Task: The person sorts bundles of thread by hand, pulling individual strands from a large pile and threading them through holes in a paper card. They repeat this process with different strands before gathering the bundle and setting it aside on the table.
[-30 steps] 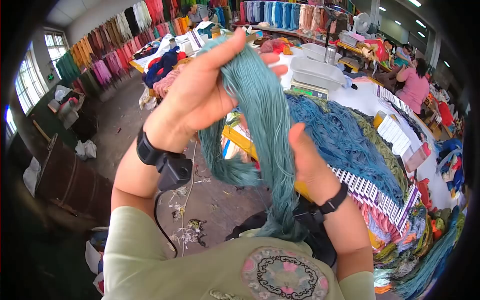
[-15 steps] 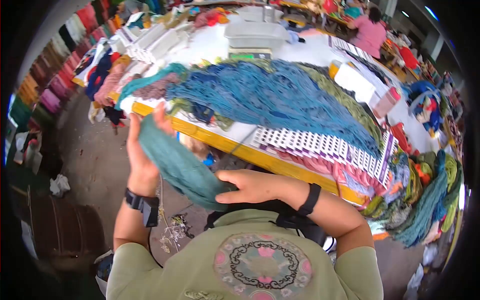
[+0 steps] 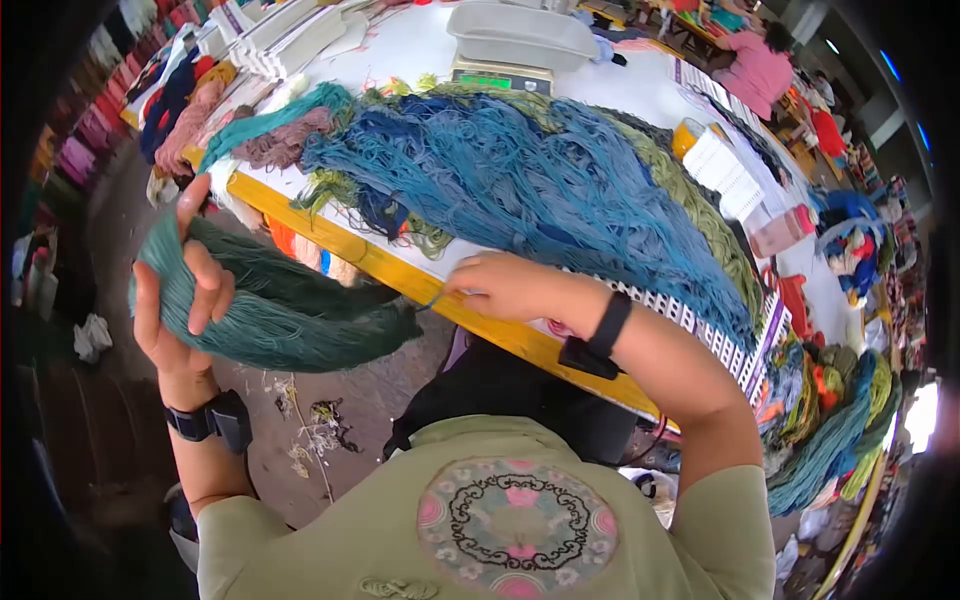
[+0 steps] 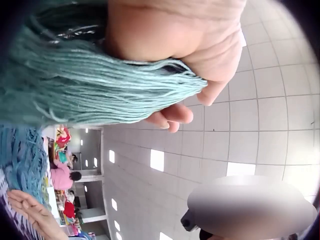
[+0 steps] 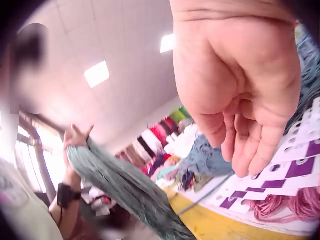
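Note:
A teal yarn skein (image 3: 290, 330) hangs as a loop from my left hand (image 3: 190, 290), at the left in the head view. That hand holds the loop's end, some fingers over the yarn and one pointing up; in the left wrist view the skein (image 4: 110, 90) passes between thumb and fingers. My right hand (image 3: 510, 285) is over the table's yellow edge, its fingertips pinching a thin teal strand (image 5: 200, 200) that runs from the skein's lower end. In the right wrist view its fingers (image 5: 250, 155) lie close together.
Loose blue yarn (image 3: 480, 180) covers much of the table, with green yarn (image 3: 690, 220) behind. White cards with holes (image 3: 740, 350) lie along the front. A scale (image 3: 500, 75) bearing a grey tray (image 3: 520, 35) stands behind. The yellow table edge (image 3: 370, 260) runs below; a person in pink (image 3: 755, 70) sits far right.
The skein has gone from hanging upright before me to stretching sideways at lower left. My right hand has left the skein's body and moved right with a thin strand. My view has tipped down.

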Available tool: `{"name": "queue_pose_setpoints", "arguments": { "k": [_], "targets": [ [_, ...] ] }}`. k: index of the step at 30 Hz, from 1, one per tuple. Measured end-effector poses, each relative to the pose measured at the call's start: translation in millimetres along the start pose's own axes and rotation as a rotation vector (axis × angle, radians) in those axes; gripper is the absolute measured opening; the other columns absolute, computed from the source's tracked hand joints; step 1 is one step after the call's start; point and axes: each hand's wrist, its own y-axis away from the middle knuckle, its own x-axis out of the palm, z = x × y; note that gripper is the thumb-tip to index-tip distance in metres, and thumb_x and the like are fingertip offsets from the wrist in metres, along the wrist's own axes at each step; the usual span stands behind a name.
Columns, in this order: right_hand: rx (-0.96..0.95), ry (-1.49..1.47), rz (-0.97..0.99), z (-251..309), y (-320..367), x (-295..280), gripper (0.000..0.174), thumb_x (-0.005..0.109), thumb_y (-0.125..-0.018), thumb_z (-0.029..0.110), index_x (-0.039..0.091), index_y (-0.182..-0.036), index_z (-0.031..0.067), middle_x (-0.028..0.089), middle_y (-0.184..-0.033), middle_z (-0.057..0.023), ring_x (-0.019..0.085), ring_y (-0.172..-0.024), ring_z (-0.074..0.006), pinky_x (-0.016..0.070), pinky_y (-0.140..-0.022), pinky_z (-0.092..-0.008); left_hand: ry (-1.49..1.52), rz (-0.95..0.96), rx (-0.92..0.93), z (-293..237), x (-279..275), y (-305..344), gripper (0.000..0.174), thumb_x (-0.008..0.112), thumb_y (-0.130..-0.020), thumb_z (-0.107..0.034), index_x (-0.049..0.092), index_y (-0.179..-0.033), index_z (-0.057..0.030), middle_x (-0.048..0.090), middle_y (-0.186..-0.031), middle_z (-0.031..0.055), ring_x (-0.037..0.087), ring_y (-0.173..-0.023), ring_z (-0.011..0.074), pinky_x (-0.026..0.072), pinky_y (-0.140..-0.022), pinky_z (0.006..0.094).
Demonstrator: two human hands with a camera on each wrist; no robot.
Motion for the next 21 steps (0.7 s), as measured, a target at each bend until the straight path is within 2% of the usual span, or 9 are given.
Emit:
{"name": "queue_pose_setpoints", "arguments": {
  "k": [2,6,8,9,11,15,17,19,21],
  "targets": [
    [-0.168,0.102,0.007,1.4,-24.7,-0.4,0.034,0.060,-0.085,0.015,0.060,-0.117,0.0057,0.061,-0.121,-0.0143,0.059,-0.106,-0.0296,0.0468,-0.091,-0.0392,-0.156,-0.111,0.061,-8.9,-3.4,2.6,0.082,0.049,-0.097,-0.046,0.017,-0.144,0.0132,0.061,-0.078,0.0031,0.045,-0.048,0.0017,0.0362,-0.048,0.0182],
    [-0.212,0.427,-0.414,-5.3,-66.2,-29.2,0.048,0.060,-0.082,0.009,0.051,-0.129,0.0047,0.048,-0.138,-0.0173,0.054,-0.113,-0.0321,0.0444,-0.096,-0.0406,-0.399,-0.255,0.136,-29.0,-31.2,12.0,0.081,0.053,-0.095,-0.046,0.023,-0.144,0.0106,0.053,-0.070,-0.0009,0.045,-0.048,0.0016,0.0368,-0.051,0.0185],
    [-0.186,0.349,-0.803,-13.3,-91.1,-62.9,0.051,0.060,-0.081,0.010,0.051,-0.131,0.0074,0.053,-0.132,-0.0188,0.057,-0.109,-0.0336,0.0469,-0.092,-0.0418,-0.398,-0.252,0.127,-33.1,-42.2,17.3,0.080,0.053,-0.095,-0.046,0.024,-0.144,0.0098,0.053,-0.071,-0.0007,0.045,-0.049,0.0018,0.0369,-0.051,0.0186],
    [0.103,0.228,-0.781,2.9,-90.0,-94.8,0.045,0.060,-0.082,0.013,0.055,-0.127,0.0103,0.064,-0.116,-0.0165,0.063,-0.098,-0.0331,0.0500,-0.085,-0.0425,-0.423,-0.269,0.120,-29.5,-44.4,19.8,0.079,0.054,-0.094,-0.045,0.025,-0.145,0.0084,0.055,-0.073,-0.0003,0.045,-0.048,0.0019,0.0372,-0.052,0.0190],
    [0.221,0.241,-0.980,-28.4,-104.8,-142.2,0.031,0.052,-0.087,0.027,0.065,-0.110,0.0124,0.069,-0.091,-0.0139,0.066,-0.084,-0.0328,0.0509,-0.076,-0.0417,-0.414,-0.297,0.077,-20.3,-45.8,21.3,0.074,0.056,-0.094,-0.043,0.031,-0.144,0.0053,0.058,-0.076,0.0014,0.044,-0.050,0.0022,0.0388,-0.055,0.0220],
    [0.664,0.573,-0.576,-58.3,-56.7,-199.6,0.027,0.058,-0.084,0.028,0.067,-0.103,0.0112,0.068,-0.096,-0.0154,0.065,-0.087,-0.0333,0.0505,-0.078,-0.0404,-0.896,-0.236,-0.033,-9.5,-22.4,19.4,0.055,0.055,-0.093,-0.034,0.050,-0.133,0.0041,0.065,-0.090,0.0062,0.054,-0.064,0.0099,0.0432,-0.063,0.0259],
    [0.290,0.468,-0.823,-50.9,-8.3,-186.6,0.023,0.058,-0.083,0.022,0.070,-0.100,0.0119,0.068,-0.102,-0.0139,0.064,-0.093,-0.0320,0.0511,-0.077,-0.0420,-1.462,0.173,0.156,-8.9,-28.1,20.8,0.067,0.065,-0.087,-0.042,0.049,-0.133,0.0038,0.068,-0.105,0.0135,0.062,-0.084,0.0182,0.0484,-0.073,0.0297],
    [0.208,0.244,-0.814,-34.7,44.4,-172.7,0.019,0.059,-0.084,0.016,0.070,-0.098,0.0103,0.069,-0.094,-0.0102,0.066,-0.084,-0.0233,0.0511,-0.072,-0.0372,-0.478,-0.240,0.077,29.4,8.3,19.3,0.082,0.073,-0.078,-0.046,0.043,-0.136,0.0048,0.067,-0.108,0.0165,0.063,-0.087,0.0203,0.0496,-0.072,0.0295],
    [0.519,-0.088,-0.731,-9.8,92.3,-163.8,0.016,0.060,-0.082,0.008,0.069,-0.095,0.0086,0.069,-0.089,-0.0061,0.064,-0.076,-0.0151,0.0499,-0.068,-0.0309,-0.225,-0.123,-0.285,32.0,-14.6,22.0,0.094,0.076,-0.074,-0.051,0.039,-0.137,0.0081,0.063,-0.114,0.0205,0.066,-0.095,0.0269,0.0522,-0.079,0.0312]
  ]
}}
